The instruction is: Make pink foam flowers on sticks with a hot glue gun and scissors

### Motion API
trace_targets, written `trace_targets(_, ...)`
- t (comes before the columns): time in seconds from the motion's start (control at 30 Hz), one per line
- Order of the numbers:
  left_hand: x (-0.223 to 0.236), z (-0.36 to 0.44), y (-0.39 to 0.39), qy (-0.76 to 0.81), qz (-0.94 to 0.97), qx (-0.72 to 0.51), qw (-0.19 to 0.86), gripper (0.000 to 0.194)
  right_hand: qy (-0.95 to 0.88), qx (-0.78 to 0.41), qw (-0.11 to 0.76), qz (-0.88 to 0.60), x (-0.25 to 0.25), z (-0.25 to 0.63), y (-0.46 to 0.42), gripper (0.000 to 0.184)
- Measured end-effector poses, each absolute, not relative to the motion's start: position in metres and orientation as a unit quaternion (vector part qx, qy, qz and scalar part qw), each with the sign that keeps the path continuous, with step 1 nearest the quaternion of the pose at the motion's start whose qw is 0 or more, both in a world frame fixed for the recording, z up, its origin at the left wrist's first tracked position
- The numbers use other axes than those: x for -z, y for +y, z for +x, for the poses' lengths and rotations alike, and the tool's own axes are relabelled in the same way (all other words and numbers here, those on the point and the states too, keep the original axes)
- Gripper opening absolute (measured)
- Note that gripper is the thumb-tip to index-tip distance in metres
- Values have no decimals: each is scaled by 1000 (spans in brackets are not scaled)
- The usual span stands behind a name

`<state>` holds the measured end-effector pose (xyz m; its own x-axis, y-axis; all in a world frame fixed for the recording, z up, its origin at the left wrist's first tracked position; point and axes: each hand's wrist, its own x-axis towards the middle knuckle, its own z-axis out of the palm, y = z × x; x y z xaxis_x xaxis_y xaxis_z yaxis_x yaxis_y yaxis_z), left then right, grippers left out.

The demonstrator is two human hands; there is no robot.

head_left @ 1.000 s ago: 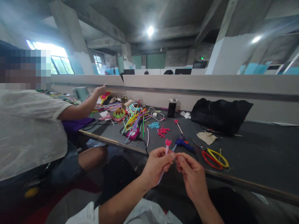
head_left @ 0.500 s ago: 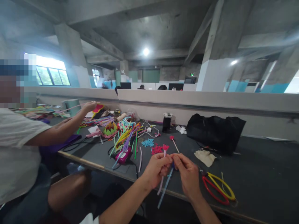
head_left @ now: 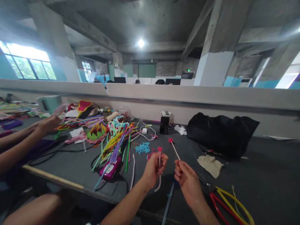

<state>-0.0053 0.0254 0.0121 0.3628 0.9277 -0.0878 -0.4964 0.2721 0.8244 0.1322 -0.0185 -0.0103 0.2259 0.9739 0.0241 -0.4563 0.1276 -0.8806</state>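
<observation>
At the far left a co-worker's hands [head_left: 48, 125] reached over the counter [head_left: 264, 178]. Next lay a heap of coloured fuzzy stems [head_left: 118, 143], its near ends on a magenta box [head_left: 111, 168], then a pile of blue pieces [head_left: 142, 147].

The left hand [head_left: 153, 168] was curled closed around a pale pink stem [head_left: 160, 181], held upright above the counter, its red tip [head_left: 159, 149] clear of the fingers. The stem looked very light, soft and easily bent; a pinch mid-length, below the tip, would likely steady it without crushing the tuft.

The right hand [head_left: 188, 179] had thumb and forefinger pinched together at the lower end of a white stem [head_left: 175, 151] with a red head [head_left: 170, 141]. That one seemed straighter and stiffer, equally light, best gripped low. Whether it rested on the counter could not be told.

Further right were scissors [head_left: 212, 187] and a black bag [head_left: 222, 134].
</observation>
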Motion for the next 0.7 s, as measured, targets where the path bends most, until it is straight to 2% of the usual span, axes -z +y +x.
trace_targets(0.27,-11,-22,28,301,354,-500,731,28,-362,-505,647,-442,19,123,-20,35)
trace_targets(0.5,-24,-21,19,269,368,-503,735,36,-438,-436,622,-481,21,113,-31,37)
trace_targets(0.7,-30,-12,11,296,336,-530,721,37,-528,-400,570,-487,21,96,-41,50)
